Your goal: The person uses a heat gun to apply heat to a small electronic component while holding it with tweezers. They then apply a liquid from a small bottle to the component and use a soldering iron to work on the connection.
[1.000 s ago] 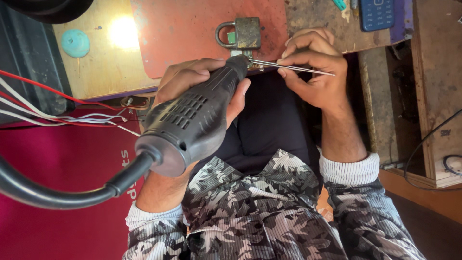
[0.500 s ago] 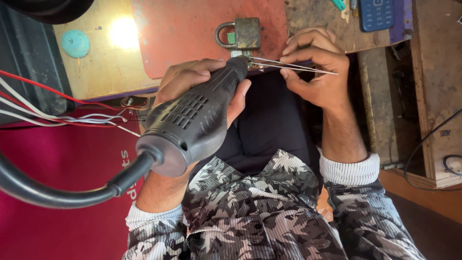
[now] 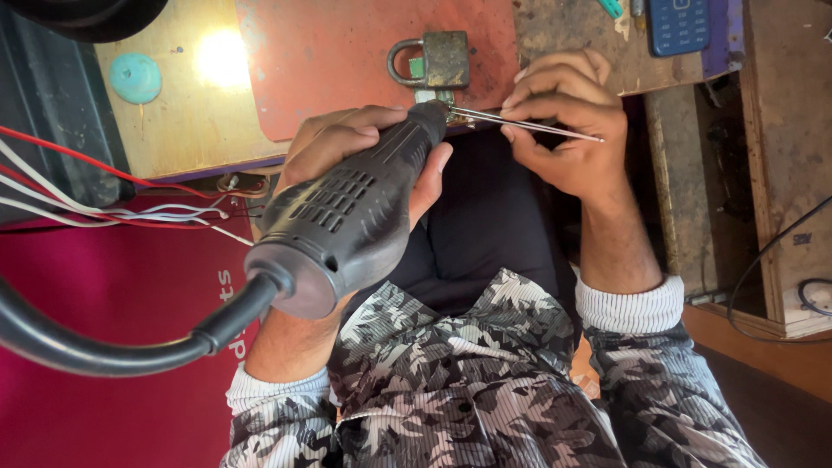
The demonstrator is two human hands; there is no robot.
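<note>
Head view, one entry: left hand [image 3: 364, 165] wrapped shut around a dark grey rotary tool [image 3: 347, 221], thick black cable [image 3: 95, 347] trailing off to the near left; tool tip meets a thin metal rod [image 3: 529, 126] at the tabletop edge. Right hand [image 3: 563, 121] has its grip pinched together on that rod, fingers closed near its middle, the free end pointing right. Rod: judged light, stiff but springy and slippery, best held close to the worked end to curb flutter. Tool: judged fairly heavy, ribbed body offering sure hold around the barrel. Far side: brass padlock [image 3: 433, 61] on a red mat [image 3: 347, 52], worn wooden tabletop [image 3: 173, 130], blue keypad phone [image 3: 680, 24], teal disc [image 3: 134, 78]. Left: red and white wires [image 3: 104, 204], magenta surface [image 3: 113, 286]. Sunlit workshop corner, cluttered.
</note>
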